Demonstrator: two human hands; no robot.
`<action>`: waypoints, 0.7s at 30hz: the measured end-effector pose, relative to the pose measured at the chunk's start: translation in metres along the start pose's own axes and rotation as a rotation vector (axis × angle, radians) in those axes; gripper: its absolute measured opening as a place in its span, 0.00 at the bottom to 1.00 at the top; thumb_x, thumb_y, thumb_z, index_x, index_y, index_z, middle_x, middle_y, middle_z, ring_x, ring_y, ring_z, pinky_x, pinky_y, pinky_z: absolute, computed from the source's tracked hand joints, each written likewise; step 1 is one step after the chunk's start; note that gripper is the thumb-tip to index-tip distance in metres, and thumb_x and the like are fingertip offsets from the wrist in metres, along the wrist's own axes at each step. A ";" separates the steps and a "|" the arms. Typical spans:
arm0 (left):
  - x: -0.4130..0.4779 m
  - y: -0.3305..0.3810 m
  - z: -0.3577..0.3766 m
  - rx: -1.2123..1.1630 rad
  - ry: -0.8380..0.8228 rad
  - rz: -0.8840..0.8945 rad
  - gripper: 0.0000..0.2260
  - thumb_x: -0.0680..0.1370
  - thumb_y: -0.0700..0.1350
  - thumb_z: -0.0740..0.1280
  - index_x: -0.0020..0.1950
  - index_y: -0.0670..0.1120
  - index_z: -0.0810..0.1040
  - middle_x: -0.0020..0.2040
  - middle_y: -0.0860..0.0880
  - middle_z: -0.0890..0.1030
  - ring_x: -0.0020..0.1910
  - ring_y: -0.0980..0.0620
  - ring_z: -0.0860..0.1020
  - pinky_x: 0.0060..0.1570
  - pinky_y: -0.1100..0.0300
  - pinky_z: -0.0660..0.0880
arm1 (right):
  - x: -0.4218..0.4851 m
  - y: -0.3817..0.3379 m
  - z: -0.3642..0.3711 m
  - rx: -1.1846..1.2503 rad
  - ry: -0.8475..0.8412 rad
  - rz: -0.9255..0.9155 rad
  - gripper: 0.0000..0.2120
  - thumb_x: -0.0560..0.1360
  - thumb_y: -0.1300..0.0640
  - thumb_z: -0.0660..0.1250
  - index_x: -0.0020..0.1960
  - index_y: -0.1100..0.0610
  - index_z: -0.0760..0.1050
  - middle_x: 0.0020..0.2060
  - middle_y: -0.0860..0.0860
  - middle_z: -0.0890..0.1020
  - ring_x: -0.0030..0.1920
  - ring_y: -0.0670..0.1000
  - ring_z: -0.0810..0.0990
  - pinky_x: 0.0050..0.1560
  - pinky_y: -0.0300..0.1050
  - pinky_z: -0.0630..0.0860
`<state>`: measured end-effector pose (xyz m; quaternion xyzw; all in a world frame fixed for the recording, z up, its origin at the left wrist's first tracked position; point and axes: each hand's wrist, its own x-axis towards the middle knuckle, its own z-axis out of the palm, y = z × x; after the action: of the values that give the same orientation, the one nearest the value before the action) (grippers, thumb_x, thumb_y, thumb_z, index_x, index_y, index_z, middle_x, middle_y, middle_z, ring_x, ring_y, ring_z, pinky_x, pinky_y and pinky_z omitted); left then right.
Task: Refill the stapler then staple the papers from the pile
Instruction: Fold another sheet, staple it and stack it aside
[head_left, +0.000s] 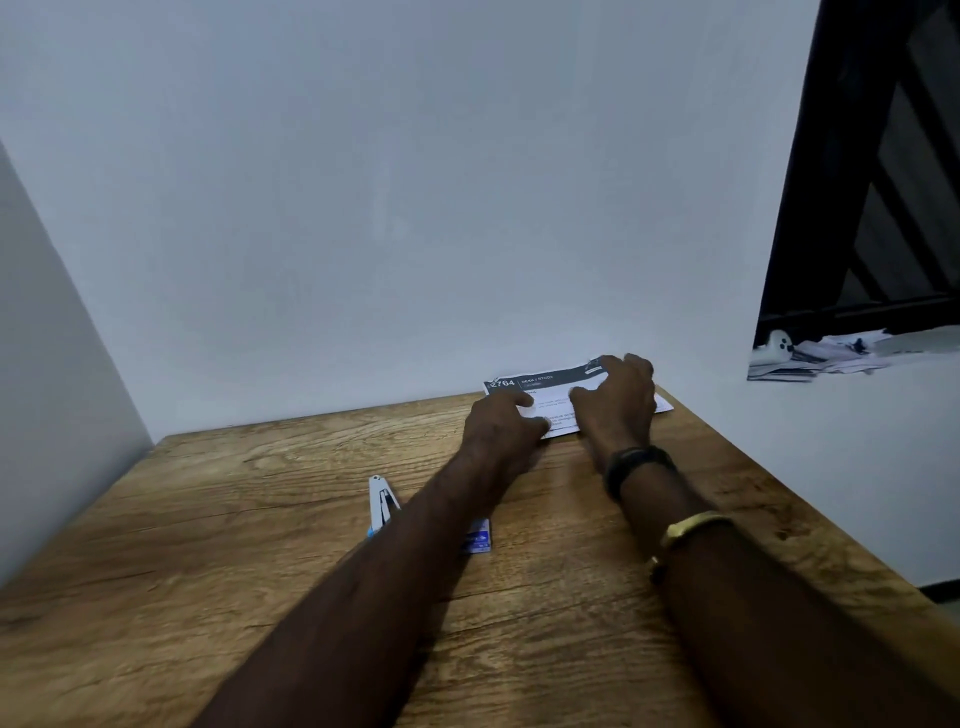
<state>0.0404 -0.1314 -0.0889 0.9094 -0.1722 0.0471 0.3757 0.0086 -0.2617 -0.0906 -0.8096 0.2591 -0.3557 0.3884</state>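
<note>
Your arms reach to the far right corner of the bench, by the wall, where your left hand and right hand both grip the papers with curled fingers, while the stapler and a staple box lie nearer you, beside your left forearm.

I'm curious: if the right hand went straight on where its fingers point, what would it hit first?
Probably the white wall just behind the papers the right hand holds; the gap is hard to judge.
</note>
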 end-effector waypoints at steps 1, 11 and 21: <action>-0.003 0.000 -0.003 -0.014 0.026 0.013 0.19 0.76 0.48 0.72 0.66 0.47 0.80 0.69 0.47 0.78 0.69 0.48 0.75 0.66 0.60 0.69 | -0.005 -0.005 0.001 0.014 -0.019 -0.042 0.24 0.75 0.62 0.72 0.70 0.60 0.76 0.75 0.56 0.68 0.71 0.57 0.73 0.68 0.48 0.69; -0.044 -0.008 -0.052 -0.286 0.301 0.102 0.10 0.77 0.45 0.68 0.54 0.46 0.86 0.51 0.49 0.88 0.53 0.52 0.84 0.57 0.53 0.80 | -0.072 -0.071 0.000 0.266 -0.128 -0.244 0.15 0.76 0.59 0.71 0.62 0.53 0.82 0.61 0.52 0.82 0.61 0.54 0.80 0.66 0.48 0.74; -0.094 -0.049 -0.088 -0.236 0.324 -0.075 0.06 0.74 0.46 0.73 0.44 0.45 0.87 0.42 0.48 0.88 0.45 0.49 0.85 0.47 0.53 0.80 | -0.121 -0.086 0.000 0.064 -0.454 -0.375 0.06 0.73 0.57 0.71 0.44 0.48 0.85 0.47 0.46 0.87 0.51 0.49 0.84 0.51 0.44 0.79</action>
<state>-0.0263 -0.0114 -0.0788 0.8454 -0.0799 0.1585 0.5038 -0.0532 -0.1296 -0.0661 -0.8896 0.0004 -0.2390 0.3892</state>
